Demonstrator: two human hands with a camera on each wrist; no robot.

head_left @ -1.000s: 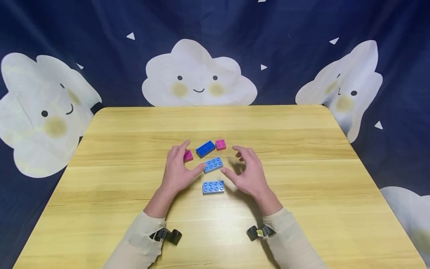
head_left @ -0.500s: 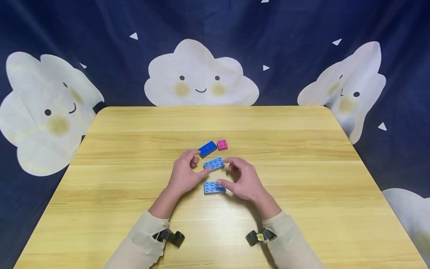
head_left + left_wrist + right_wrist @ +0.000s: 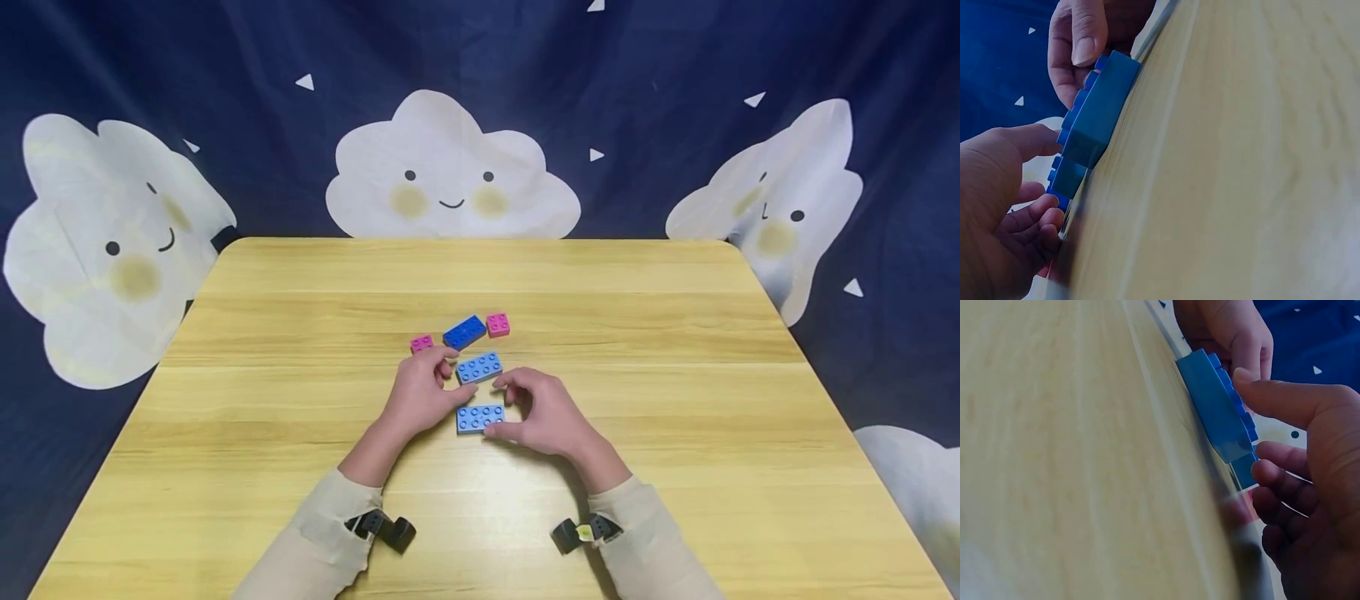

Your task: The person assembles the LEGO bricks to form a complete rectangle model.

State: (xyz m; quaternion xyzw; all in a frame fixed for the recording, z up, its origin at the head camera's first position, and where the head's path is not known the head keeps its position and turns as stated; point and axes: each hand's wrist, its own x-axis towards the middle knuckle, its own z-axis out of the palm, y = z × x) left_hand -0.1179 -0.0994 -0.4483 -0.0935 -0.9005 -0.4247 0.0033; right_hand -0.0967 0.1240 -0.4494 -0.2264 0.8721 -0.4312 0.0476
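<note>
Two light blue toy bricks lie between the hands, a nearer one (image 3: pixel 474 418) and a farther, slightly turned one (image 3: pixel 478 367). My left hand (image 3: pixel 422 392) hovers at their left, its thumb tip by the gap between them and its fingers loosely bent beside the farther brick. At the right, my right hand (image 3: pixel 551 412) has its thumb over the nearer brick's right front corner and its index finger near the farther brick's right end. Whether the thumb touches cannot be told. In the right wrist view the nearer brick (image 3: pixel 1213 406) stands before the loosely spread fingers (image 3: pixel 1282 478).
Behind the light blue bricks lie a dark blue brick (image 3: pixel 464 332), a pink brick (image 3: pixel 498 324) at its right and another pink brick (image 3: pixel 422 343) partly behind the left hand. The wooden table (image 3: pixel 675 350) ends at a dark blue cloud-patterned curtain (image 3: pixel 637 67).
My left hand has moved right and its fingers have drawn nearer the front, hiding then baring the left pink brick. The right hand has come toward the nearer light blue brick. The bricks appear unmoved.
</note>
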